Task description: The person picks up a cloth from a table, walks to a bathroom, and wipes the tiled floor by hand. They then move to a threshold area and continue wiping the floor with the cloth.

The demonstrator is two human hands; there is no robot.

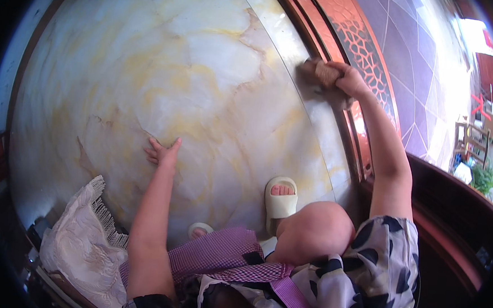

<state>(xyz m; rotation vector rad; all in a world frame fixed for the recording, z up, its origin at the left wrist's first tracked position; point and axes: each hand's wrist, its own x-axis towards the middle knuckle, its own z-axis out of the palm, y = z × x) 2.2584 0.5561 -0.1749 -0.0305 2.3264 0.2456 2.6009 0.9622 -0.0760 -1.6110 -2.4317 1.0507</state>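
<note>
My right hand [349, 81] reaches out to the far right, closed on a brown cloth-like piece [326, 74] with a lighter tan patch. Blur hides its exact kind. This piece lies against the copper-coloured metal door sill [352, 132], where the sill meets the marbled floor. My left hand [163, 152] holds nothing; its fingers are spread above the floor [215, 107], left of the middle. I cannot tell whether the fingertips touch it.
Pale slippers [280, 204] are on my feet, near my bent knee. A white fringed cloth [80, 237] drapes at the lower left. Beyond the sill lies grey-purple tiling [415, 79], with a wooden chair [473, 142] and a green plant [484, 177] farther right. A dark red door edge [452, 200] stands near my right elbow.
</note>
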